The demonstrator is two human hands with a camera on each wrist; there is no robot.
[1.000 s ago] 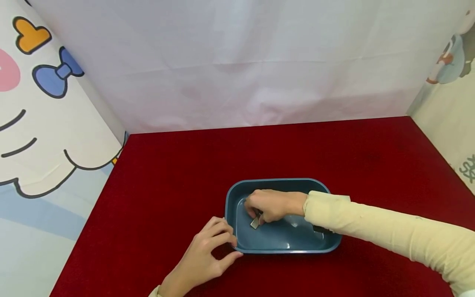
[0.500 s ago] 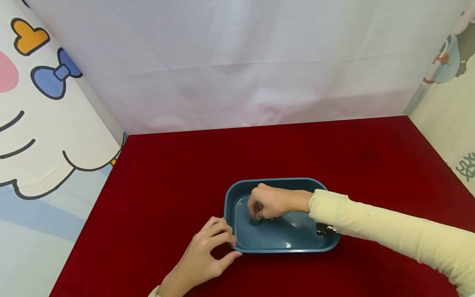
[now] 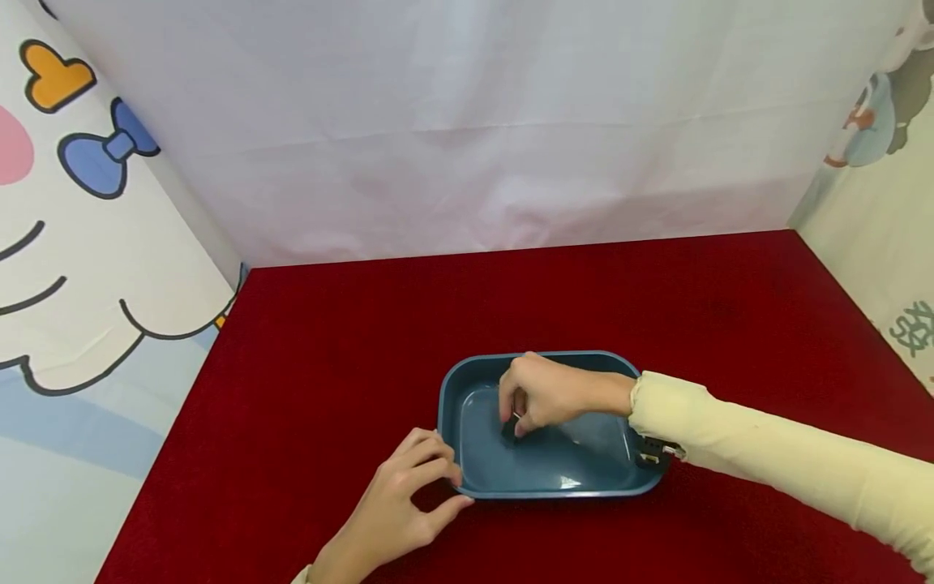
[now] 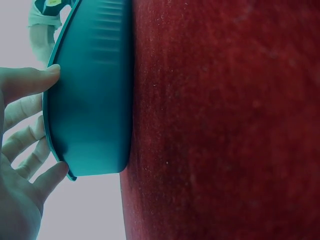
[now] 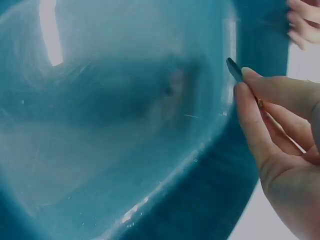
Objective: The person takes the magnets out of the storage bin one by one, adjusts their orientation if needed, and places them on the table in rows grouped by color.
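A blue rectangular plastic basin (image 3: 540, 469) with rounded corners stands on the red cloth. My left hand (image 3: 401, 495) holds its left rim by the near corner; in the left wrist view the thumb (image 4: 40, 80) and fingertips lie along the edge of the wall. Over the basin's inside, my right hand (image 3: 550, 393) pinches a small thin flat object between thumb and fingers. Its dark narrow tip (image 5: 233, 69) sticks out past the fingertips in the right wrist view, and a tiny gold-coloured spot shows further back. The rest of the object is hidden by the fingers, and I cannot tell its kind.
Red cloth (image 3: 350, 349) covers the table around the basin. A white fabric wall (image 3: 511, 122) rises behind, and printed cartoon panels (image 3: 87, 243) stand at both sides. A dark strap with a metal buckle (image 3: 653, 454) hangs beneath the right sleeve, over the basin's right end.
The right hand has drawn slightly right and away from me inside the basin, the small object moving with it. Its silvery end, plain earlier, is now mostly hidden. The left hand stays at the rim.
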